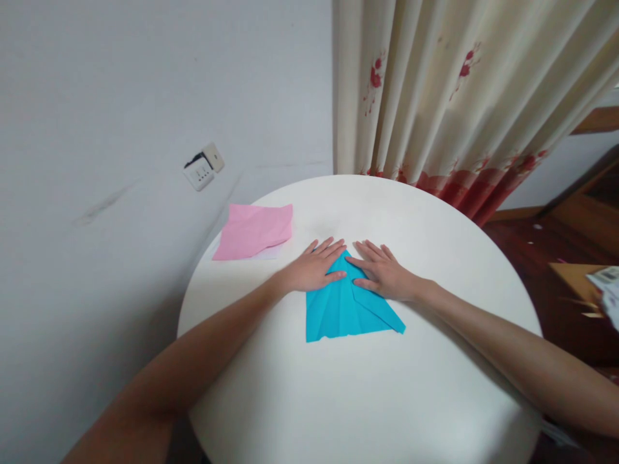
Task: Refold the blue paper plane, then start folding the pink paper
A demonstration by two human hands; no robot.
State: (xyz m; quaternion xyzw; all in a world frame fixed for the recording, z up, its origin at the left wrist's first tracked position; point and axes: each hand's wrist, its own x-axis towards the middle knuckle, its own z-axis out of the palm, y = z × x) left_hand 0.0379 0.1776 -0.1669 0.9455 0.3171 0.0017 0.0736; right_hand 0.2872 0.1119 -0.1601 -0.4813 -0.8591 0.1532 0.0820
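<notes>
On the round white table [435, 399], which fills the lower middle of the view, a blue folded paper [345, 308] lies near the centre, its point at twelve o'clock and its wide edge at six. At eleven o'clock from it, near the table's rim, sits a stack of pink paper [254, 231]. Behind the table, a cream curtain [459, 96] with red flowers hangs at one o'clock, and a wall socket [203, 167] shows at ten o'clock. The left hand [316, 265] lies flat, fingers spread and straight, pressing the paper's upper left slope. The right hand [384, 272] lies flat too, fingers extended, pressing the upper right slope. Neither hand grips anything; the fingertips nearly meet at the tip.
</notes>
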